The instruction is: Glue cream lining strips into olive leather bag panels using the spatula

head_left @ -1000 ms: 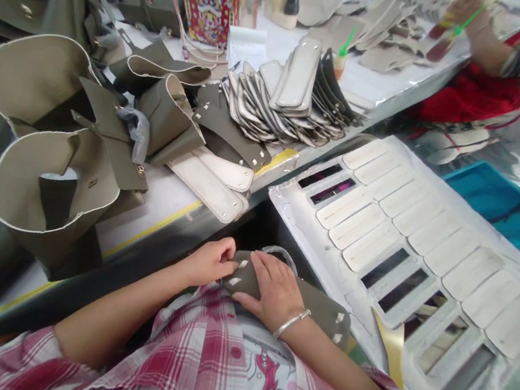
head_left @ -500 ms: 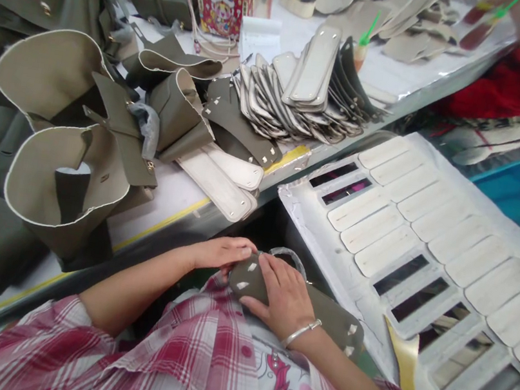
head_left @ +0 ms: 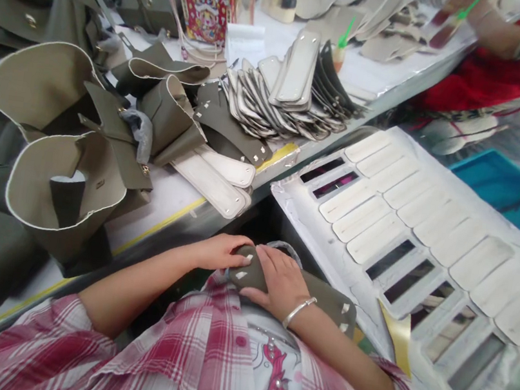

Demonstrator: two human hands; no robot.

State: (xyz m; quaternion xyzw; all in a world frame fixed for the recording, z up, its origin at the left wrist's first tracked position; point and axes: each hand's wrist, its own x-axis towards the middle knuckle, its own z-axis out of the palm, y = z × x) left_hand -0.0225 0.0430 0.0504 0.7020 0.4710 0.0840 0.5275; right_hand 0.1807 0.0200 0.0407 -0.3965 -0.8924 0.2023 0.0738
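Note:
Close to my body I hold a long olive-grey leather panel (head_left: 327, 299) with rounded ends and small silvery metal tabs near both ends. My left hand (head_left: 222, 253) grips its left end, thumb on top and fingers curled behind. Across the middle lies my right hand (head_left: 282, 284), its thumb at the near edge and its fingers over the far edge. What the fingertips touch underneath is hidden. Beyond my hands, white-faced panels (head_left: 219, 186) with metal tabs lie at the table edge.
Olive bag bodies (head_left: 65, 192) stand on the table at the left. Behind my hands are a heap of curved panels (head_left: 259, 100) and a patterned red bag (head_left: 203, 1). A slotted white board (head_left: 354, 281) with pale pieces sits at the right. Another person's arm (head_left: 499, 32) shows at the upper right.
My left thumb has moved onto the top of the panel's left end. My right hand stays on the panel. The view has shifted slightly; the other person's arm shows more.

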